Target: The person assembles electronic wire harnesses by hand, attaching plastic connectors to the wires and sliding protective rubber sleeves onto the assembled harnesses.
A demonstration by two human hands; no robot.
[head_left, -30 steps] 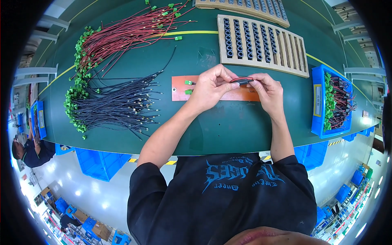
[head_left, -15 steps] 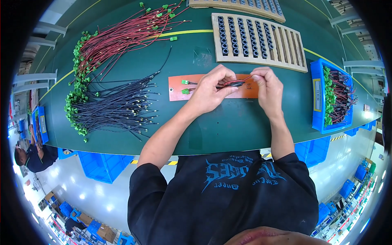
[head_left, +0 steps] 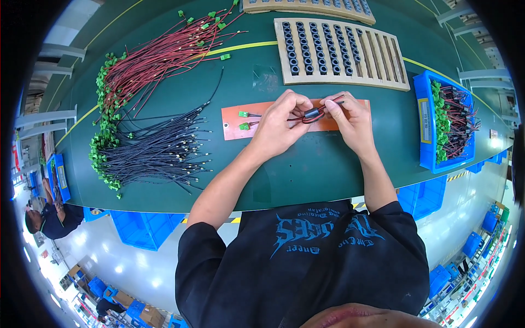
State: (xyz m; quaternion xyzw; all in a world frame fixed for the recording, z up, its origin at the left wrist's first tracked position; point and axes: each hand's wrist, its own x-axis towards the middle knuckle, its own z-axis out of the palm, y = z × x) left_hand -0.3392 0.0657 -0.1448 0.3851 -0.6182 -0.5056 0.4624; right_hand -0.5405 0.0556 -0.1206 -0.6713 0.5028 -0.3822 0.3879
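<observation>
Over an orange strip (head_left: 232,115) on the green table, my two hands work on a pair of red and black wires. A black cylindrical ferrite core (head_left: 311,113) sits around the wires between the hands. My left hand (head_left: 280,124) is closed on the wires just left of the core. Two green connectors (head_left: 244,126) at the wires' other ends stick out left of it, over the strip. On the core's right side, my right hand (head_left: 353,123) pinches the wires near their free ends. Its fingers partly hide the ends.
Bundles of red wires (head_left: 153,71) and black wires (head_left: 158,145) with green connectors lie at the left. A wooden rack (head_left: 383,60) of black cores stands at the back. At the right, a blue bin (head_left: 425,139) contains wire assemblies. Another person (head_left: 52,218) is at far left.
The core now shows plainly between my hands, with red and black wire looped by it. My right hand has turned and come closer to the core, gripping lower.
</observation>
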